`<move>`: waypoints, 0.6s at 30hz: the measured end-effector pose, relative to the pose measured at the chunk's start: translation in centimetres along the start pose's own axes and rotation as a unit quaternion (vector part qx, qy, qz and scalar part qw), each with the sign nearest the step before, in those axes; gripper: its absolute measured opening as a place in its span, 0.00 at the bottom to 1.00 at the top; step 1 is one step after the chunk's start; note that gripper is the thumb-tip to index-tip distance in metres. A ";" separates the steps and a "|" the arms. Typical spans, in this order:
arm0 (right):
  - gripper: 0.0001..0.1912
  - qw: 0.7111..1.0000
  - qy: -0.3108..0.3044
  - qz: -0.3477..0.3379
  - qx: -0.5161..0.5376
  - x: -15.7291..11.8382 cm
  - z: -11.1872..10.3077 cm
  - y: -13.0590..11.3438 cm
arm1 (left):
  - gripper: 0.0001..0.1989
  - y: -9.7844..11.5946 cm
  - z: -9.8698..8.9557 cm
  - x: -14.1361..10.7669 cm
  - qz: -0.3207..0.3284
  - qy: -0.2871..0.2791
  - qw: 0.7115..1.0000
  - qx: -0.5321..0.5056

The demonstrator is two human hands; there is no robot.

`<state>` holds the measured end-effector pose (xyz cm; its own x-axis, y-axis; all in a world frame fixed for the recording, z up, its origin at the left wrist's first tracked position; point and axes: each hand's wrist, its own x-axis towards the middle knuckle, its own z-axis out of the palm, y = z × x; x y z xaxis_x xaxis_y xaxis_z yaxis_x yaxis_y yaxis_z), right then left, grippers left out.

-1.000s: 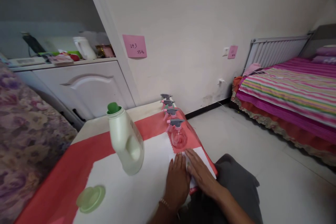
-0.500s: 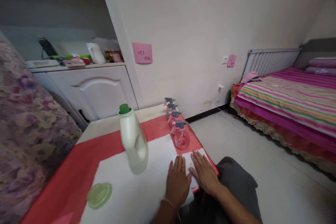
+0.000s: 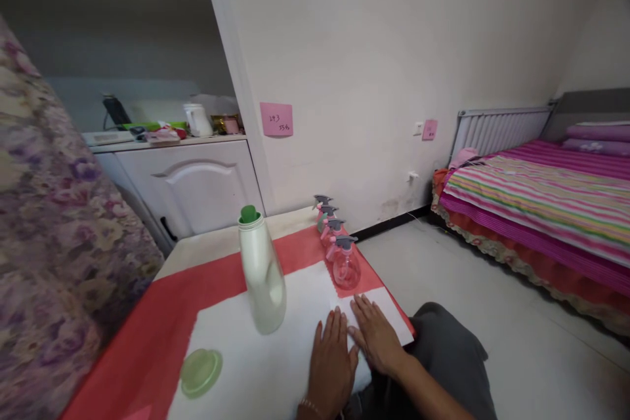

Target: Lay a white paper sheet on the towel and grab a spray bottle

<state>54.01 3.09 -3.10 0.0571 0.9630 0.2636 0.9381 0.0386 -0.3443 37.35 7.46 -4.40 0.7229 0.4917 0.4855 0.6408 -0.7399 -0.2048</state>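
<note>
My left hand (image 3: 331,357), with a bracelet at the wrist, lies palm down with its fingers stretched out on white paper or cloth (image 3: 290,374) near the table's front edge. Beside it, my right hand (image 3: 375,331) rests flat on a smaller white sheet (image 3: 388,310), and the two thumbs are close together. Neither hand grips anything. Just beyond my fingers stands a clear pink spray bottle (image 3: 347,270) with a grey trigger head. Further left, a pale green jug (image 3: 263,275) with an inset handle stands upright, a green piece (image 3: 249,213) in its mouth.
A green lid-like disc (image 3: 201,373) lies at the front left on the white covering. Several spray bottles stand in a row along the table's right edge, over a red cloth (image 3: 147,315). A cabinet (image 3: 197,184) and wall are behind; a bed (image 3: 531,190) stands right.
My right hand has slid left over the white sheet, baring more of its right part and covering a small green spot. The view has shifted slightly; the bottles and jug stay in place.
</note>
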 end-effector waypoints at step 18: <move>0.27 0.994 0.022 0.050 0.091 -0.5 -0.8 -0.8 | 0.27 -4.2 -1.1 -4.3 -0.061 0.035 0.997 0.033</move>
<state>53.49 2.35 -2.24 0.1651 0.9522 0.2569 0.8502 -0.0053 -0.5265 31.27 8.00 -4.66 0.6204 0.5414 0.5675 0.7399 -0.6439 -0.1946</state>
